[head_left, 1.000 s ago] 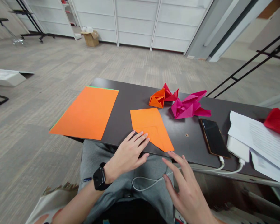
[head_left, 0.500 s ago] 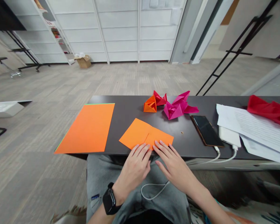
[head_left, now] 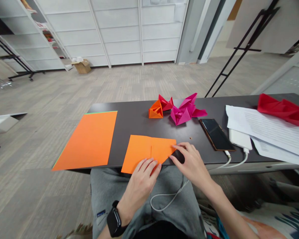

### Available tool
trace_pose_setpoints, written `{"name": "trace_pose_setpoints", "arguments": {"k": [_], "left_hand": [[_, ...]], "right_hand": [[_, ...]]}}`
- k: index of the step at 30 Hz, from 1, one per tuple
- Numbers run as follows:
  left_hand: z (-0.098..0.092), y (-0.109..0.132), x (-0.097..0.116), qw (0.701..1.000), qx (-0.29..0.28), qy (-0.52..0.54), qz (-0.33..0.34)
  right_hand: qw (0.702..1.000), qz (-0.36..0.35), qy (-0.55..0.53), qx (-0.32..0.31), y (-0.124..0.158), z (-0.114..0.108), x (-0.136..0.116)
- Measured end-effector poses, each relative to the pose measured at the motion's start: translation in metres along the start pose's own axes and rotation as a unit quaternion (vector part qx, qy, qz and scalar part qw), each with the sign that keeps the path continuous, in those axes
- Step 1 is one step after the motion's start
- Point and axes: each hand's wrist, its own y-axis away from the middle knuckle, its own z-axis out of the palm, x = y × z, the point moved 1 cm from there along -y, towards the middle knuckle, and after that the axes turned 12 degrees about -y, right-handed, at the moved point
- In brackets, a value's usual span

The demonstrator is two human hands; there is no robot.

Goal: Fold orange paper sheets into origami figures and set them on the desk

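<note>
turned since the earlier frame, the creased orange paper sheet point(head_left: 139, 149) lay at the front edge of the dark grey bench point(head_left: 132, 127), left hand's fingers point(head_left: 148, 165) spread flat on it, right hand's fingers point(head_left: 180, 149) at its corner, pinch unclear; a slip could send it over

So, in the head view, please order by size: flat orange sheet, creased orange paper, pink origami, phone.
Largest first:
1. flat orange sheet
2. creased orange paper
3. pink origami and phone: these two look alike, so unranked.
</note>
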Motion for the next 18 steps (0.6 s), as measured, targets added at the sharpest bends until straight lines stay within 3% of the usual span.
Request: {"name": "trace_pose_setpoints", "arguments": {"k": [6, 11, 18], "left_hand": [[0.001, 0.004, 0.002, 1.000, 0.004, 0.015, -0.006], [-0.007, -0.003, 0.004, 0.996, 0.046, 0.072, -0.028], [-0.015, -0.029, -0.007, 0.956, 0.098, 0.139, -0.238]], "right_hand": [[0.992, 0.032, -0.117, -0.044, -0.012, -0.005, 0.005], [0.974, 0.088, -0.199, -0.070, -0.019, -0.009, 0.009], [0.956, 0.126, -0.256, -0.062, -0.020, -0.005, 0.011]]}}
